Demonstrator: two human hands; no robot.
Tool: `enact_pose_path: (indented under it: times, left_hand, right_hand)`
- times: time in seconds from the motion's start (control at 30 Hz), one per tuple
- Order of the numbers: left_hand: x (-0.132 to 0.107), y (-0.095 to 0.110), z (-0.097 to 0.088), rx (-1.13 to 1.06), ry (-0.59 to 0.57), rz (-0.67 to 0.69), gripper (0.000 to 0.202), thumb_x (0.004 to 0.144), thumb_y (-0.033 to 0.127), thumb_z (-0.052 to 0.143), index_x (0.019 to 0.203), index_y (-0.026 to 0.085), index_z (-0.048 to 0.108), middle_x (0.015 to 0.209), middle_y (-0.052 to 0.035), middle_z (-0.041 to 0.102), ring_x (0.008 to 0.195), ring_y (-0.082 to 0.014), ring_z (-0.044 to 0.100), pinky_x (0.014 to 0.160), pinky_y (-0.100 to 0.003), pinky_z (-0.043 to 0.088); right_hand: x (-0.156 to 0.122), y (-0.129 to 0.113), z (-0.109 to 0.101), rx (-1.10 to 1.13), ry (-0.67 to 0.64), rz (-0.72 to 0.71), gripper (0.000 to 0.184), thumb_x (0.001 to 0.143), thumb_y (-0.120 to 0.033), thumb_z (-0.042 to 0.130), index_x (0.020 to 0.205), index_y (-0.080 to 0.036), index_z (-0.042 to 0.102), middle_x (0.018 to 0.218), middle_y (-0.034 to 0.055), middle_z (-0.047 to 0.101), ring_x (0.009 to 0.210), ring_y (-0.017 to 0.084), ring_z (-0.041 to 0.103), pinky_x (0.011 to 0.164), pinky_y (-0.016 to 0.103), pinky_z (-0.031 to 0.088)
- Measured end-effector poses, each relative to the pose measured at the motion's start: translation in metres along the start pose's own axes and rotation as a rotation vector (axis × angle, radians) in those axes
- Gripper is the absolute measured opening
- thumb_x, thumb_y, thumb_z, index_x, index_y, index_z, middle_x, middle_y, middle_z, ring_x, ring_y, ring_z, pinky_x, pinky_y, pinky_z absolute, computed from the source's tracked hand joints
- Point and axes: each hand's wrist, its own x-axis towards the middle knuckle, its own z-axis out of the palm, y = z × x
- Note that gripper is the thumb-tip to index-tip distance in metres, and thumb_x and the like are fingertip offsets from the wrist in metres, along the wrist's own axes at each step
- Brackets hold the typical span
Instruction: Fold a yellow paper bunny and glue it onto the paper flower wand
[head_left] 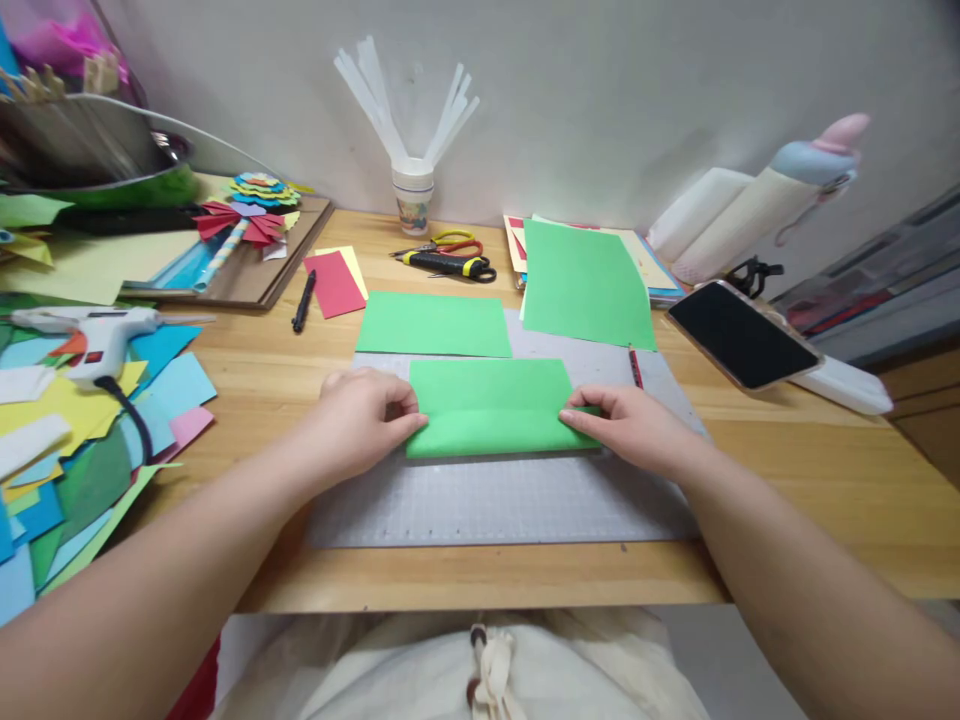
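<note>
A green sheet of paper (491, 405) lies on a grey cutting mat (495, 500), its near edge folded up into a strip. My left hand (364, 420) pinches the left end of that folded strip, fingers closed on the paper. My right hand (630, 425) pinches the right end in the same way. Both hands rest on the mat at the sheet's sides.
Two more green sheets (435, 325) (585, 285) lie behind the mat. Scissors (450, 255), a black pen (302, 300), red and yellow cards (334, 280), a cup of sticks (412, 195), a phone (739, 335) and a glue gun (90, 335) on paper scraps surround it.
</note>
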Motion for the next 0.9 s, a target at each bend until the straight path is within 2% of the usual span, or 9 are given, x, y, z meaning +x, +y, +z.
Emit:
enact_pose_path:
  times: [0.07, 0.13, 0.2, 0.27, 0.3, 0.37, 0.47, 0.63, 0.9]
  left_hand:
    - [0.004, -0.003, 0.004, 0.010, 0.043, 0.012, 0.021, 0.080, 0.040, 0.060, 0.068, 0.022, 0.062, 0.085, -0.0022, 0.069, 0.093, -0.0259, 0.058, 0.085, -0.042, 0.034]
    - [0.006, -0.007, 0.008, 0.001, 0.057, 0.022, 0.020, 0.081, 0.039, 0.061, 0.070, 0.022, 0.061, 0.090, -0.0028, 0.068, 0.097, -0.0265, 0.057, 0.086, -0.043, 0.033]
    - [0.007, -0.009, 0.011, -0.011, 0.055, 0.028, 0.020, 0.082, 0.039, 0.061, 0.071, 0.022, 0.062, 0.088, -0.0024, 0.067, 0.097, -0.0259, 0.056, 0.085, -0.043, 0.033]
    - [0.008, -0.010, 0.012, -0.020, 0.054, 0.035, 0.020, 0.082, 0.038, 0.062, 0.071, 0.022, 0.062, 0.086, -0.0020, 0.067, 0.097, -0.0256, 0.056, 0.084, -0.043, 0.032]
    - [0.008, -0.010, 0.013, -0.023, 0.054, 0.038, 0.020, 0.082, 0.038, 0.062, 0.071, 0.022, 0.063, 0.086, -0.0018, 0.066, 0.097, -0.0256, 0.056, 0.084, -0.043, 0.031]
    - [0.008, -0.011, 0.013, -0.028, 0.059, 0.045, 0.020, 0.083, 0.037, 0.063, 0.071, 0.021, 0.063, 0.085, -0.0015, 0.066, 0.097, -0.0259, 0.056, 0.084, -0.043, 0.031]
    - [0.009, -0.013, 0.015, -0.030, 0.077, 0.061, 0.018, 0.083, 0.035, 0.064, 0.072, 0.021, 0.064, 0.083, -0.0008, 0.065, 0.095, -0.0250, 0.056, 0.084, -0.042, 0.030]
    - [0.009, -0.016, 0.017, -0.032, 0.096, 0.084, 0.013, 0.082, 0.031, 0.066, 0.073, 0.022, 0.066, 0.081, 0.0003, 0.063, 0.093, -0.0225, 0.056, 0.085, -0.040, 0.031]
    - [0.012, -0.017, 0.018, -0.040, 0.104, 0.095, 0.013, 0.079, 0.031, 0.070, 0.072, 0.021, 0.066, 0.080, 0.0005, 0.063, 0.091, -0.0224, 0.056, 0.084, -0.038, 0.032]
  right_hand:
    - [0.001, 0.002, 0.006, -0.052, 0.068, 0.009, 0.028, 0.088, -0.044, 0.054, 0.073, -0.021, 0.061, 0.059, -0.0018, 0.055, 0.054, 0.016, 0.050, 0.051, 0.028, 0.039]
    - [0.000, 0.001, 0.012, -0.142, 0.195, -0.062, 0.020, 0.088, -0.039, 0.056, 0.081, -0.021, 0.062, 0.072, 0.0031, 0.063, 0.066, 0.021, 0.059, 0.059, 0.033, 0.046]
    - [-0.004, -0.007, 0.019, -0.295, 0.381, -0.205, 0.017, 0.089, -0.034, 0.056, 0.096, -0.020, 0.064, 0.098, 0.0110, 0.069, 0.092, 0.029, 0.064, 0.078, 0.043, 0.050]
    - [-0.010, -0.023, 0.025, -0.440, 0.502, -0.364, 0.025, 0.092, -0.029, 0.055, 0.113, -0.018, 0.063, 0.123, 0.0166, 0.064, 0.115, 0.034, 0.058, 0.097, 0.055, 0.042]
    - [-0.013, -0.033, 0.028, -0.467, 0.472, -0.470, 0.029, 0.094, -0.025, 0.053, 0.121, -0.018, 0.061, 0.130, 0.0163, 0.062, 0.120, 0.032, 0.057, 0.104, 0.055, 0.037]
    - [-0.017, -0.055, 0.036, -0.471, 0.283, -0.708, 0.034, 0.097, -0.020, 0.048, 0.130, -0.018, 0.057, 0.139, 0.0112, 0.059, 0.130, 0.024, 0.052, 0.113, 0.049, 0.030]
    - [-0.015, -0.079, 0.052, -0.474, 0.047, -0.860, 0.039, 0.102, -0.025, 0.041, 0.140, -0.019, 0.049, 0.148, 0.0038, 0.050, 0.139, 0.019, 0.042, 0.119, 0.046, 0.023]
    - [-0.008, -0.086, 0.069, -0.497, -0.056, -0.793, 0.044, 0.104, -0.032, 0.036, 0.143, -0.017, 0.047, 0.152, 0.0061, 0.043, 0.140, 0.023, 0.041, 0.115, 0.051, 0.031]
    - [-0.008, -0.082, 0.072, -0.504, -0.133, -0.717, 0.048, 0.101, -0.042, 0.042, 0.146, -0.024, 0.045, 0.156, 0.0046, 0.036, 0.141, 0.027, 0.040, 0.111, 0.053, 0.038]
